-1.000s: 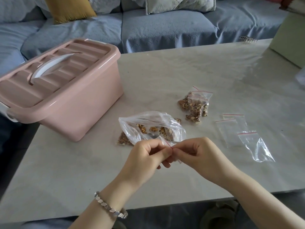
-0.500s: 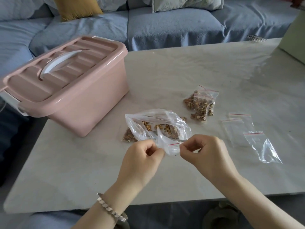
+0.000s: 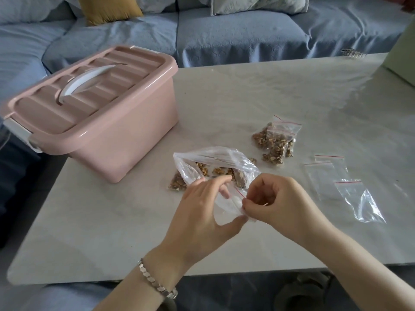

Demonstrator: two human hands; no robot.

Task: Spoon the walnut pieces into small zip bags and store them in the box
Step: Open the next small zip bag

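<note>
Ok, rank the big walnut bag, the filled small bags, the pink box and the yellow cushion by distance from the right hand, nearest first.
1. Big walnut bag, just behind the right hand.
2. Filled small bags, farther back on the table.
3. Pink box, at the far left.
4. Yellow cushion, on the sofa beyond.

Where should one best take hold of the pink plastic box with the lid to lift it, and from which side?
Grip the white arched handle on top of the pink plastic box, coming from above: it sits centred, with a recess around it for fingers.
</note>
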